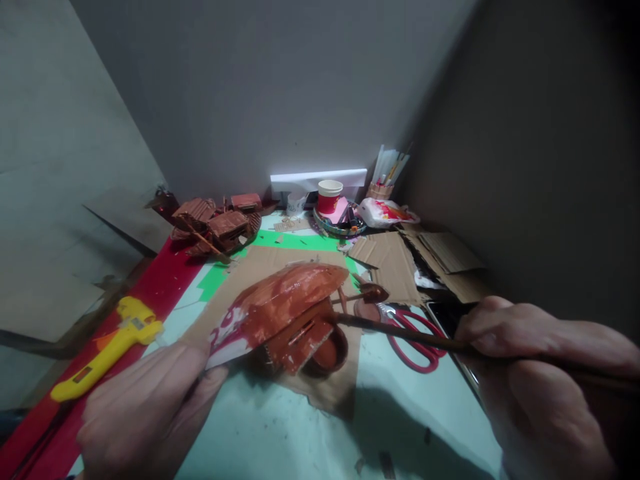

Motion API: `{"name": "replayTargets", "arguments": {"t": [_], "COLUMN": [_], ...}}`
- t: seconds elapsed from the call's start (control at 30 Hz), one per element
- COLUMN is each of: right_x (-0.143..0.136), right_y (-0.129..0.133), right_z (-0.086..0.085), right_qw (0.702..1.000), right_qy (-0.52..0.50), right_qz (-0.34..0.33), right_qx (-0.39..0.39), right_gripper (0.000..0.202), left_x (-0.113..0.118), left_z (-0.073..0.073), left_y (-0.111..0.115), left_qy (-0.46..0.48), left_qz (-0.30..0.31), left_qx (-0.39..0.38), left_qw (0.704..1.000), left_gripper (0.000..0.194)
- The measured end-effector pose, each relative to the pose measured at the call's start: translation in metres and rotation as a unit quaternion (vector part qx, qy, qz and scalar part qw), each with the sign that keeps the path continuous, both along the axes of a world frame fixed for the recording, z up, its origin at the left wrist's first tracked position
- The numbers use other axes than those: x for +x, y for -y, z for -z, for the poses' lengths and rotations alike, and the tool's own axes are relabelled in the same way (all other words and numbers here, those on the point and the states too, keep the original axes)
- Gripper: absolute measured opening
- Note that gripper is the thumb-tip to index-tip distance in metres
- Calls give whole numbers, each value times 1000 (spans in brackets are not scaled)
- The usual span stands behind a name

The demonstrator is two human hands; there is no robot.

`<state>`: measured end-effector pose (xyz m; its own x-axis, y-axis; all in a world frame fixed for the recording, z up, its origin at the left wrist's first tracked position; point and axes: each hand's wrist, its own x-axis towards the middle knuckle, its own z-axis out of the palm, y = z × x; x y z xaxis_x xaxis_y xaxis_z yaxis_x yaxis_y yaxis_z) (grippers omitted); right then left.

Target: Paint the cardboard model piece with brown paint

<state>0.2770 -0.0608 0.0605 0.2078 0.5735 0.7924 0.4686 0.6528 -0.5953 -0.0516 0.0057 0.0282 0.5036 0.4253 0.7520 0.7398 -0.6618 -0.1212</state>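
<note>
the left hand (pixel 145 410) sits low at the front left, its fingers clamped on the near white edge of a cardboard piece (pixel 280 307) that is smeared with wet brown paint. the piece is held tilted above the tabletop (pixel 280 433), over a sheet of plain cardboard (pixel 250 267). a ribbed, painted part hangs from the piece's underside.

the right hand (pixel 540 373) comes in from the right with its fingers closed around the handle of a brush (pixel 400 333). the brush runs leftward and its tip meets the painted piece near the ribbed part. just below the tip stands a small round pot (pixel 333 350) of brown paint, resting on the cardboard sheet.

red scissors (pixel 415 340) lie on the tabletop under the brush handle, between the pot and the right hand. a yellow cutter (pixel 107 347) lies at the left on a red strip (pixel 165 280). farther back on the left is a heap of brown painted parts (pixel 217 227). near the wall stand a red and white cup (pixel 330 195), a plate (pixel 340 227) just beside it, and a holder of brushes (pixel 385 177). loose cardboard scraps (pixel 395 257) lie at the right, behind the scissors. a green mat (pixel 290 240) shows beyond the cardboard sheet.
</note>
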Motion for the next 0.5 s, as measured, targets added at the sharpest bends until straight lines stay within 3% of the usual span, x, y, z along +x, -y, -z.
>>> {"name": "replayTargets", "arguments": {"t": [0.2,0.37,0.5], "right_x": [14,26,18], "right_y": [-6,-7,-2], "right_z": [12,13,5], "right_qw": [998,999,1000], "right_qy": [12,13,18], "right_qz": [55,0,-9], "right_qx": [41,45,-14], "right_gripper": [4,9,3], "left_x": [-7,11,36], "left_z": [0,0,-12], "left_y": [-1,13,11], "left_qy": [-50,76,133], "left_qz": [30,-111,-131], "left_qx": [26,-132,-112], "left_qw": [998,982,976], "left_gripper": [10,11,11]}}
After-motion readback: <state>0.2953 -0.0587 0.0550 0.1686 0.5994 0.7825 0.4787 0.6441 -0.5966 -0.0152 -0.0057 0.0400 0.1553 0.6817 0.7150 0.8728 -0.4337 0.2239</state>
